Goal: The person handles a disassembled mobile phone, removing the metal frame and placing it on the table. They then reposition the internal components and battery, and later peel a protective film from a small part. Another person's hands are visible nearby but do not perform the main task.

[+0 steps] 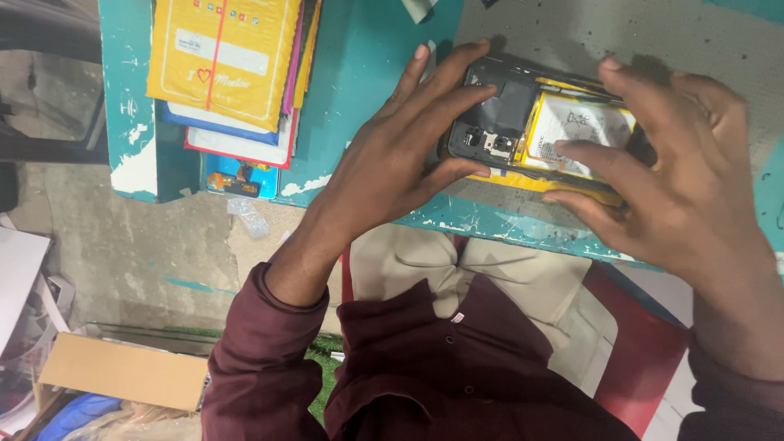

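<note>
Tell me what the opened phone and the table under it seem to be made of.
Opened phone: apparently dark matte plastic shell, with a foil-like yellow-and-white battery pack inside. Table: probably wood, painted glossy teal; paint is chipped along the edge, baring a paler layer. Both hands grip the phone.

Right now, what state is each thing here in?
phone: back cover off, battery and board exposed, held at the table edge.
left hand: fingers spread, gripping the phone's camera end.
right hand: fingers on the battery side.
stack of padded envelopes: lying flat, sealed.
</note>
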